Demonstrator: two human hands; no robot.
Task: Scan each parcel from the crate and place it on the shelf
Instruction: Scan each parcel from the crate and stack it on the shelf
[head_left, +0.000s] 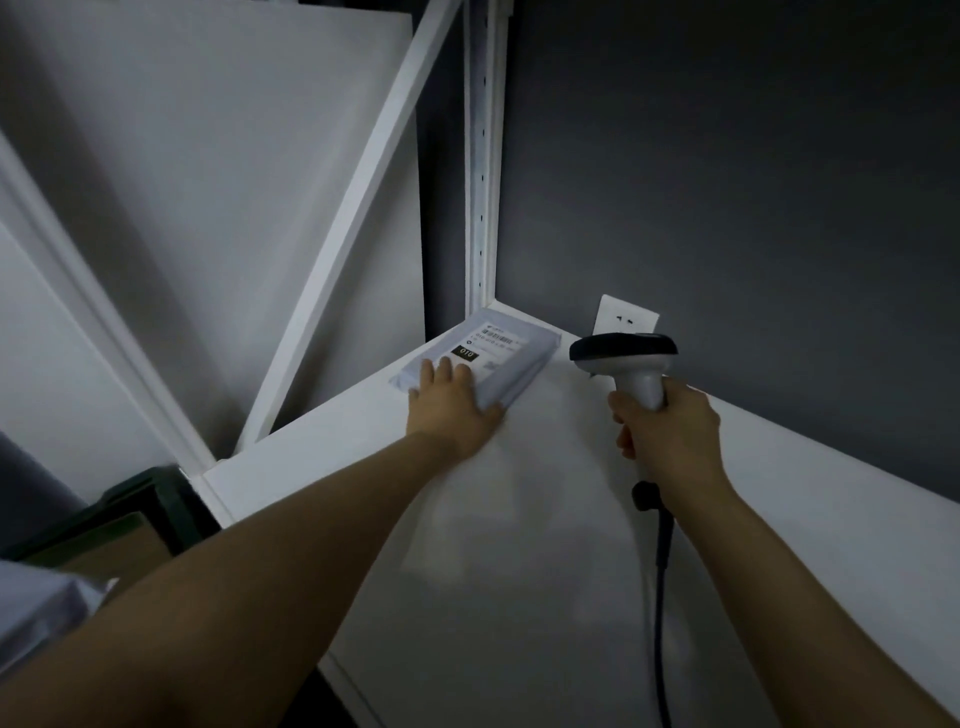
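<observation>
Left hand (451, 402): fingers flat on parcel (480, 364), on the shelf (545, 519).
Right hand (667, 431): gripping scanner (626, 364), right of parcel.

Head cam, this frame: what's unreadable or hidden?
- Label on the parcel: print too small and dim to read, head view.
- Parcel's near corner: covered by the left hand.
- Crate: cut off by the left edge and the left forearm, so its contents can't be counted.
- Scanner trigger: hidden under the right hand.
- Cable: runs off the bottom edge.
</observation>
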